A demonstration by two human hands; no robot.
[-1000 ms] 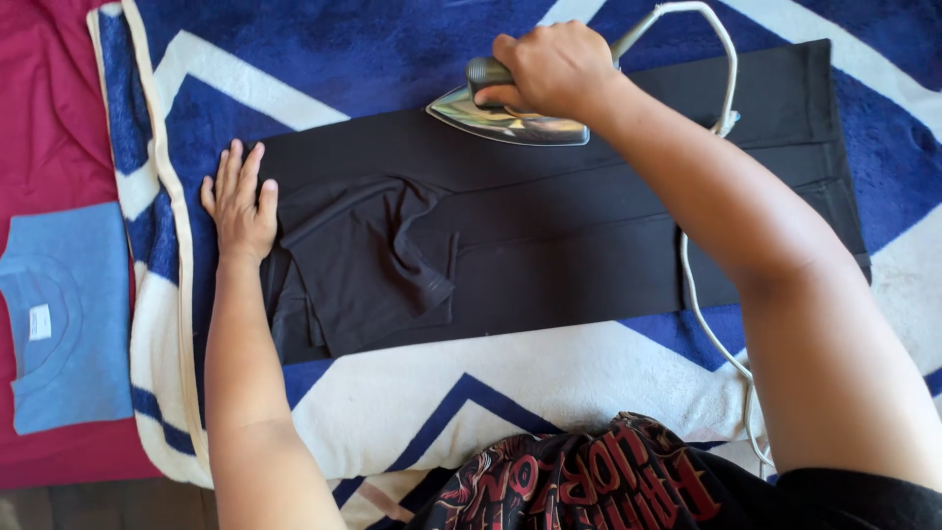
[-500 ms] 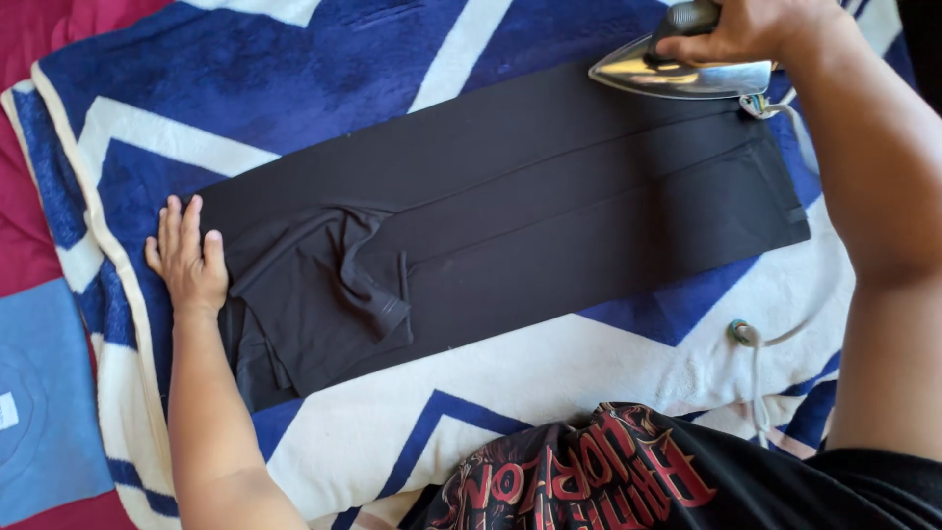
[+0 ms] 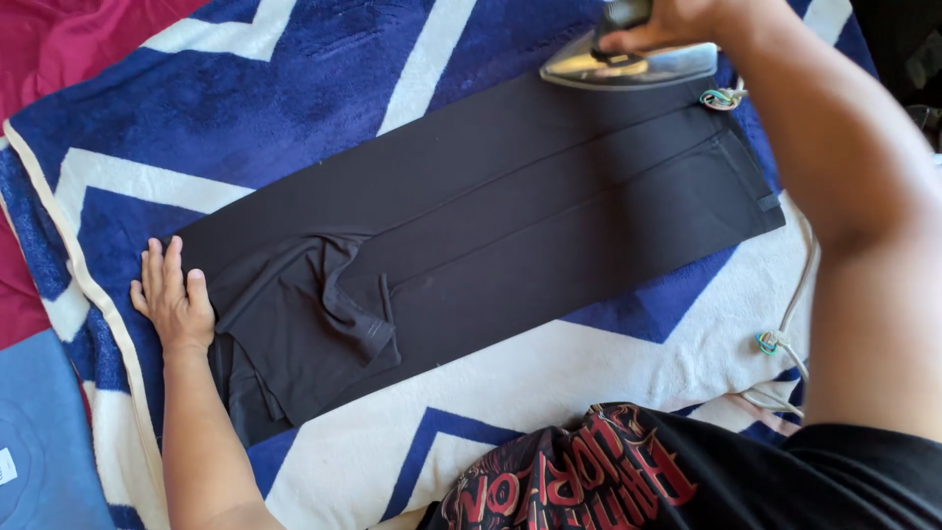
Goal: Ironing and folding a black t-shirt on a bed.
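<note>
- Nearest to me, the hem of a black shirt [image 3: 608, 481] with a red print fills the bottom edge of the view, both of my forearms reaching out over it.
- My left hand [image 3: 173, 299] lies open and flat, fingers together, at the left end of the black garment [image 3: 510, 226], its fingertips on the blue and white towel [image 3: 294, 108] just beside the cloth's edge.
- The black garment is spread lengthwise across the towel, a rumpled folded part near my left hand and the rest smooth toward the right.
- A white cord [image 3: 790, 324] loops on the towel under my right arm.
- A blue folded shirt [image 3: 44, 442] sits at the lower left on a red cloth [image 3: 59, 49].
- Farthest off, my right hand [image 3: 677, 20] is closed around the handle of the iron [image 3: 628, 64], whose soleplate rests on the garment's far upper right edge.
</note>
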